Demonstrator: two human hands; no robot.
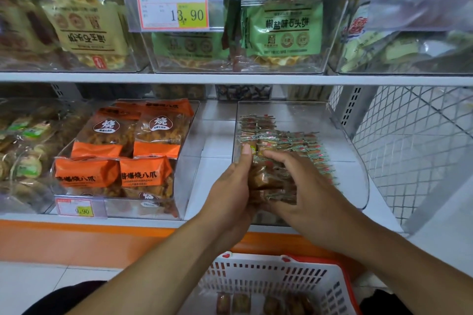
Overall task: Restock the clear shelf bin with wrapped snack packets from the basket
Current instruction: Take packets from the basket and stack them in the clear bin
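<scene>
Fingers (277, 158) of my right hand (304, 192) curl over a stack of snack packets (268, 181); left hand (230, 186) clamps the stack's other side, thumb up. Stack sits inside the clear bin (355, 161), touching packets already rowed there. More packets lie in the white basket (320, 281) below.

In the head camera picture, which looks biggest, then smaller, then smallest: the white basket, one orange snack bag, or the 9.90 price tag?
1. White basket, though it sits nearest the camera, which helps.
2. Orange snack bag.
3. 9.90 price tag.
</scene>
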